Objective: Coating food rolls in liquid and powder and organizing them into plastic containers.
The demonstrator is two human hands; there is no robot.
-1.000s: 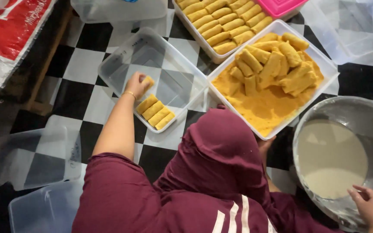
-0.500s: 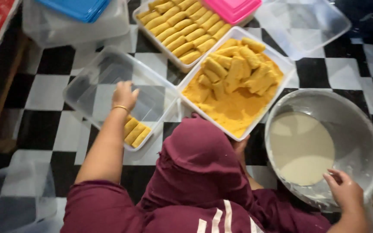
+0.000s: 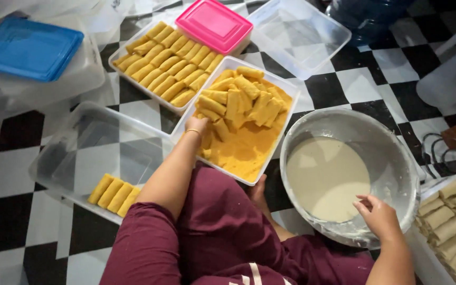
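Batter bowl (image 3: pixel 397 158) centre-right, right hand (image 3: pixel 378 215) curled over its near rim, close for dipping. Crumb tray (image 3: pixel 283 87) mid-frame; left hand (image 3: pixel 197 125) inside, fingers hidden among rolls (image 3: pixel 238 103), cannot tell. Coated rolls (image 3: pixel 113 194) rowed lower left.

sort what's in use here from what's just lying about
In use:
left hand in the white tray of yellow crumb and coated rolls
right hand on the grey bowl of pale batter
clear tub with four coated rolls

Lying about:
pink-lidded box
blue-lidded tub
empty clear tub
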